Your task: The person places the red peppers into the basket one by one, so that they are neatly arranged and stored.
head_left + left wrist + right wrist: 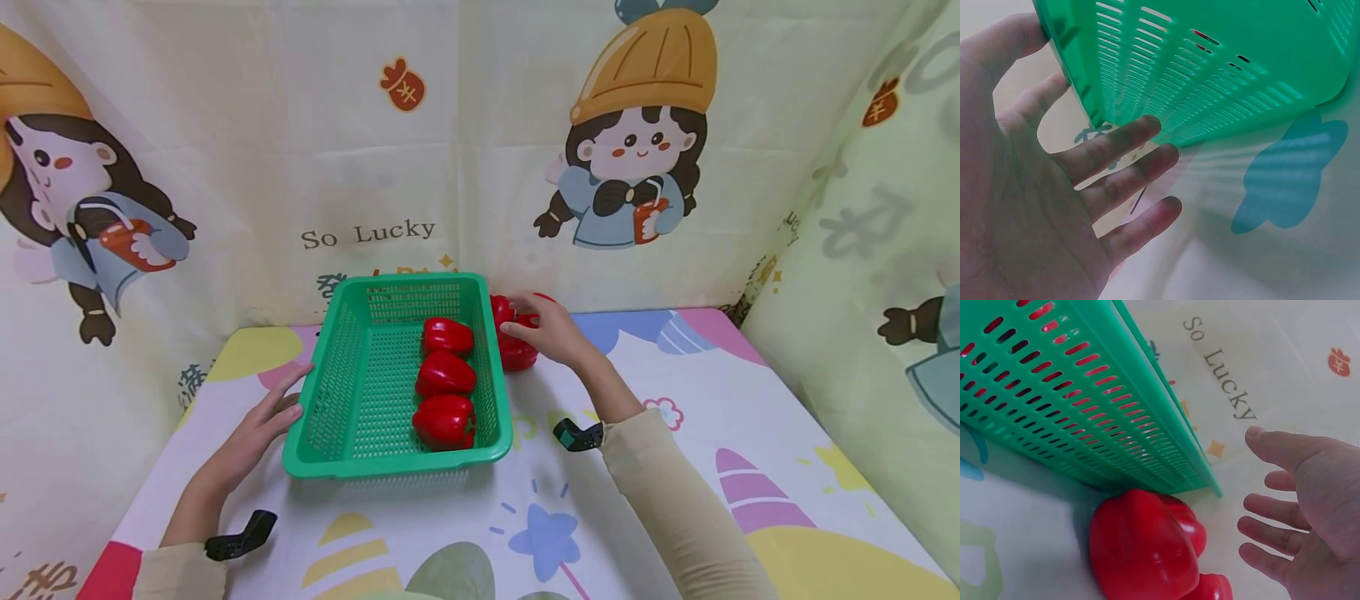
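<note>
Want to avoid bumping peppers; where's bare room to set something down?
Bare: inside the basket left of three peppers; on the table between the sleeves, or right of the right one. Crowded: outside the basket's right wall, by more peppers and the right hand.

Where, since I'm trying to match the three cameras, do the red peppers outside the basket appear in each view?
Head: just right of centre, beside the green basket, the red peppers partly covered by the right hand.
Left wrist: not identifiable; only red slivers show through the slots.
Right wrist: bottom middle, below the basket, left of the hand.
Shared landmark: the green basket, in all three.
</note>
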### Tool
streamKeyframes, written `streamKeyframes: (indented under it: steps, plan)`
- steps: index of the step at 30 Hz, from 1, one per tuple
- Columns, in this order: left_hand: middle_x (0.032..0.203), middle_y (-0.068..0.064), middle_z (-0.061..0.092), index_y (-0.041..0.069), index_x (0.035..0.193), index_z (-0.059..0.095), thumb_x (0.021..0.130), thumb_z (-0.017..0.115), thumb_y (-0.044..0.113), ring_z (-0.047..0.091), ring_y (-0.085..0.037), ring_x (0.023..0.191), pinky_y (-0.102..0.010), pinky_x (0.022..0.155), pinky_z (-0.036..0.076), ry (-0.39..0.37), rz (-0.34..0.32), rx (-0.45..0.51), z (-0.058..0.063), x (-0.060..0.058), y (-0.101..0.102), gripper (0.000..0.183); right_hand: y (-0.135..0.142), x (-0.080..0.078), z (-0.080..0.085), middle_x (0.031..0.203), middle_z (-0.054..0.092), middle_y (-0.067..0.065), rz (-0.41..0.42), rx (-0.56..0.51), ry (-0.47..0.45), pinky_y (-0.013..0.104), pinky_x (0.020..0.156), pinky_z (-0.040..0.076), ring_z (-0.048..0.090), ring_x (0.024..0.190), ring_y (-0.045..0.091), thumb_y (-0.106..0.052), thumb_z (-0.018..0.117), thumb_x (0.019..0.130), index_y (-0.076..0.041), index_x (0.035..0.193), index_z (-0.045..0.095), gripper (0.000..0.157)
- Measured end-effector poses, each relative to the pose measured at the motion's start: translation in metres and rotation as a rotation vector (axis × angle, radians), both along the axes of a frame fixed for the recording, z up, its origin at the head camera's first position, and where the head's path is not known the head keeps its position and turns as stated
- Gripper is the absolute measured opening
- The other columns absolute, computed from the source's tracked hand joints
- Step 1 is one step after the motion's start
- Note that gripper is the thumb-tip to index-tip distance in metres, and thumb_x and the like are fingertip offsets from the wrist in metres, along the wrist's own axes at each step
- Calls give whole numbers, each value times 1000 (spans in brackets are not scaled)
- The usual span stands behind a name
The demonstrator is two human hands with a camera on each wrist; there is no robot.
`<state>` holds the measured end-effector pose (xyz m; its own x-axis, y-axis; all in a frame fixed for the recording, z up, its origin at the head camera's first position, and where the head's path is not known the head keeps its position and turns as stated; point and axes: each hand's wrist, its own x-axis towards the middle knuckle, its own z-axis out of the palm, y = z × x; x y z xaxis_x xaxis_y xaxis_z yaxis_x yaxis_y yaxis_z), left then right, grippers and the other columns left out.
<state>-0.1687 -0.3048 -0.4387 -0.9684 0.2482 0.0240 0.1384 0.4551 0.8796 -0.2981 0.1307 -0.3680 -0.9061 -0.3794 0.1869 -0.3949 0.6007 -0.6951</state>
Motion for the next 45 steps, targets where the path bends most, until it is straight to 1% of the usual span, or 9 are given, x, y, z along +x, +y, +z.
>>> streamKeyframes:
  steps: [3,9,16,25,29,33,38,45]
  plan:
    - [162,-16,13,34,156,11,103,36,32,22,-52,140,-77,97,31,0,3,-4,0,0,0,58,1,0,0,132,58,10,1,-3,1,49,97,52,54,124,35,-28,70,88,-15,135,52,51]
    - [161,-15,13,32,156,11,104,35,31,22,-51,140,-75,98,33,3,-6,5,-1,-2,-1,57,3,0,-3,131,58,8,-4,-13,-5,48,96,53,54,124,35,-28,70,88,-16,134,53,51]
    - [162,-14,12,30,156,11,104,35,32,21,-52,141,-76,98,32,-3,-3,5,-2,-3,-1,58,6,-4,-9,136,56,14,-4,-17,-14,47,96,53,54,124,32,-27,68,89,-14,137,52,52]
    - [162,-15,12,29,156,11,103,36,33,21,-52,141,-75,98,33,-12,0,8,-1,-3,-1,58,12,-6,-14,136,55,15,-37,-16,-56,48,95,53,52,126,35,-27,70,88,-10,138,51,57]
    - [161,-15,13,29,156,11,103,36,32,22,-52,141,-74,98,34,-9,-2,9,-1,-2,-1,58,13,-6,-18,136,55,12,-58,-5,-73,47,93,55,52,126,33,-26,72,86,-11,140,49,60]
    - [161,-15,13,30,156,11,104,36,32,22,-51,141,-74,98,35,-9,-3,9,-1,-2,-1,58,14,-7,-21,137,54,12,-63,2,-78,47,91,55,52,126,34,-23,73,85,-11,140,48,62]
    - [161,-16,13,30,156,11,104,36,31,22,-52,140,-74,98,35,-7,-4,7,0,-2,-1,58,17,-8,-24,137,54,13,-68,13,-74,47,93,55,53,125,33,-26,71,86,-8,140,48,61]
    - [162,-15,13,30,156,11,104,36,32,21,-52,141,-76,98,32,-11,3,2,1,-1,0,58,20,-10,-29,139,53,12,-99,31,-74,47,93,54,50,127,32,-28,72,86,-9,140,49,62]
